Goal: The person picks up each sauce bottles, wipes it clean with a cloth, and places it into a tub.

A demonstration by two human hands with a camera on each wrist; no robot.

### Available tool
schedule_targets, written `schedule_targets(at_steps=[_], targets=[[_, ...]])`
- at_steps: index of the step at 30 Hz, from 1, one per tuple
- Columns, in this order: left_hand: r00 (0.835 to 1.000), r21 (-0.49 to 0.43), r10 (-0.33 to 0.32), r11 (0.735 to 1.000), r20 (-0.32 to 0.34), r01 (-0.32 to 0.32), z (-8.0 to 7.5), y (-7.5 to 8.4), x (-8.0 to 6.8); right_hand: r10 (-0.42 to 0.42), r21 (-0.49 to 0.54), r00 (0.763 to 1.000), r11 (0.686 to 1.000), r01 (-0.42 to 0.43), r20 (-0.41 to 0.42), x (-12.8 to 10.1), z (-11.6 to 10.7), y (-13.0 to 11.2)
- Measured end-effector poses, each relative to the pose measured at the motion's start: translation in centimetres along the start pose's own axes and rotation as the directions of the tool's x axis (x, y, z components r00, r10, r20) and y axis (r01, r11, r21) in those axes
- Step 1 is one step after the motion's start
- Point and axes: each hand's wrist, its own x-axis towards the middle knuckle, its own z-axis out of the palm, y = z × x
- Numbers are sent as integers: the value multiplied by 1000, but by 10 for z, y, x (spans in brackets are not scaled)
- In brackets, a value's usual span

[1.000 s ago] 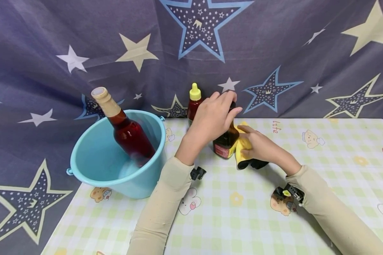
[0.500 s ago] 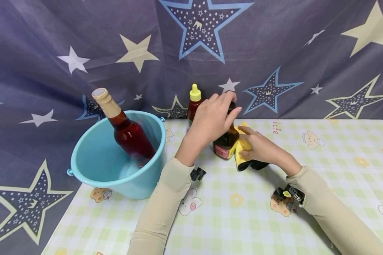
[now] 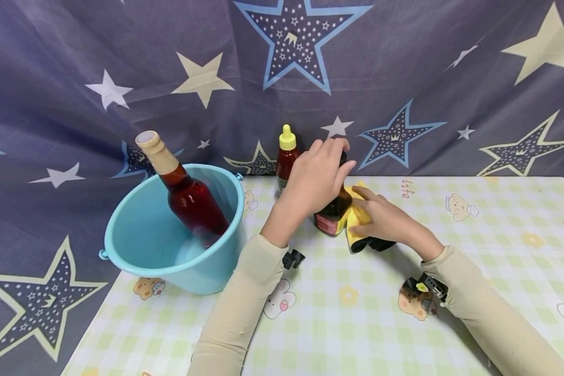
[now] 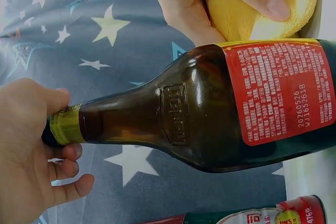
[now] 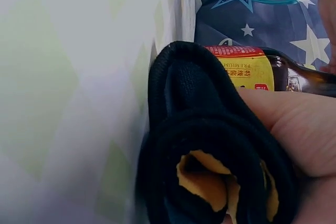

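Head view, near to far: beige sleeves [image 3: 237, 313] at the lower edge, crossing the checked worktop [image 3: 357, 313]. Right hand [image 3: 380, 219] closed around a folded yellow-and-black cloth [image 3: 357, 224], pressing it against the right side of the brown bottle [image 3: 333, 211]. Left hand [image 3: 317, 175] curled over the neck and cap of the same bottle, gripping it. Bottle standing on the worktop near its far edge, red label [image 4: 281, 93] facing the left wrist camera. Blue bucket [image 3: 136, 235] at the left worktop edge, well apart from the hands, containing a tilted red bottle [image 3: 188, 198] with a tan neck. Small yellow-capped bottle [image 3: 286, 154] just behind the left hand. Star-print curtain [image 3: 404, 68] at the back.
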Motion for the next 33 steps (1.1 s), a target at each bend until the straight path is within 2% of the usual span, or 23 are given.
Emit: schedule_targets(at_steps=[5, 11, 18, 21, 25, 28, 30, 33], targets=[[1000, 8, 6, 1000, 11, -6, 0, -1, -1, 13, -10, 1000, 1000, -13, 7, 1, 1, -1], [999, -40, 21, 999, 29, -19, -3, -5, -2, 16, -28, 1000, 999, -16, 9, 2, 2, -2], [999, -82, 43, 996, 4, -42, -5, -11, -4, -22, -44, 999, 999, 20, -39, 2, 3, -3], [999, -86, 33, 996, 13, -32, -6, -12, -4, -45, -18, 997, 999, 44, -59, 3, 2, -2], [999, -82, 10, 997, 31, -8, -6, -13, -5, -51, 69, 996, 996, 57, -80, 0, -6, 0], [1000, -83, -1, 997, 27, 3, -6, -13, -5, -58, 119, 989, 990, 75, -134, -4, -19, 2], [1000, -84, -5, 996, 21, 6, -7, -14, -5, -74, 128, 975, 987, 102, -207, -7, -28, 1], [1000, -85, -9, 996, 24, 11, -8, -14, -5, -98, 122, 929, 981, 150, -356, -13, -40, -3]])
